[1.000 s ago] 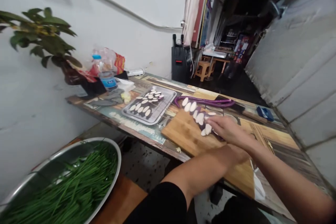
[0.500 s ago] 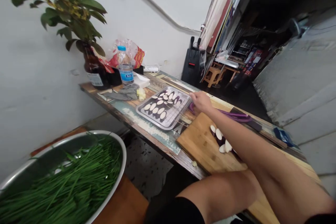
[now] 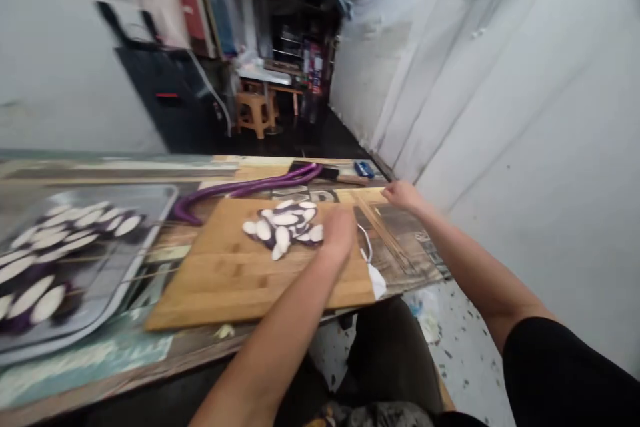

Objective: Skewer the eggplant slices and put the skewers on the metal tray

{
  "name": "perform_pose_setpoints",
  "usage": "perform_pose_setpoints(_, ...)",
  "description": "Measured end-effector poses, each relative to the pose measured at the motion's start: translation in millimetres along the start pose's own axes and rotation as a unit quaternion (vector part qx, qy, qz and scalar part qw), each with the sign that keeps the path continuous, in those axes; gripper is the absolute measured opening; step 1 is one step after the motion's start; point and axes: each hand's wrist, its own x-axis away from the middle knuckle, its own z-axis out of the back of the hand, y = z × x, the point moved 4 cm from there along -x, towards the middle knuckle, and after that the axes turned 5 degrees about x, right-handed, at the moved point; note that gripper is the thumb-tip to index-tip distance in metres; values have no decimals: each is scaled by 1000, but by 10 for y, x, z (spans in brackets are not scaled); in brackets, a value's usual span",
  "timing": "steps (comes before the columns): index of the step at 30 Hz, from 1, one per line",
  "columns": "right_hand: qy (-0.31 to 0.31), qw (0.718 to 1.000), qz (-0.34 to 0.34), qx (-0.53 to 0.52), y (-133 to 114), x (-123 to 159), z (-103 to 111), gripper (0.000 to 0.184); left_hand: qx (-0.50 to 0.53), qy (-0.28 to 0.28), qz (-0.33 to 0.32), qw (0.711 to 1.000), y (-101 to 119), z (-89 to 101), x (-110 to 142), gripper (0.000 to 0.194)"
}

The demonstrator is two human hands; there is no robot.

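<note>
My left hand [image 3: 339, 232] is over the right part of the wooden cutting board [image 3: 225, 280], beside a pile of eggplant slices [image 3: 285, 221]. Its fingers point down and are hidden behind the back of the hand. My right hand [image 3: 403, 195] is at the table's far right edge, fingers curled closed; anything inside them is hidden. Thin wooden skewers [image 3: 383, 230] lie on the table between the two hands. To the left, a metal tray [image 3: 107, 280] holds skewered eggplant slices [image 3: 47, 303], some sticks poking over its rim.
Long purple eggplants [image 3: 250, 185] lie behind the board, near a cleaver [image 3: 330, 174] and a small blue packet [image 3: 364, 169]. A white piece with a loop [image 3: 377, 280] sits at the board's right. A black speaker [image 3: 167, 97] stands beyond the table.
The view has swung right, leaving the bowl of greens and bottles out of frame. My right hand has left the tray's edge for the skewers' side. My left hand now shows over the board.
</note>
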Motion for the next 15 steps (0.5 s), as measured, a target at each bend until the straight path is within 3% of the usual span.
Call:
perform_pose_setpoints(3, -49, 998, -49, -4, 415, 341, -382, 23, -251, 10, -84, 964, 30, 12, 12, 13)
perform_pose_setpoints(6, -63, 997, -33, -38, 412, 581, -613, 24, -339, 11, -101, 935, 44, 44, 44, 14)
perform_pose_setpoints(8, -56, 996, -21, -61, 311, 640, -680, 21, -300, 26, -90, 949, 13, 72, 24, 21)
perform_pose_setpoints(11, -59, 994, -42, -78, 193, 601, -713, 17, -137, 36, -45, 989, -115, 90, -62, 27)
perform_pose_setpoints(15, -75, 989, -80, -94, 189, 486, -684, 23, 23, 39, 2, 999, -227, 87, -144, 32)
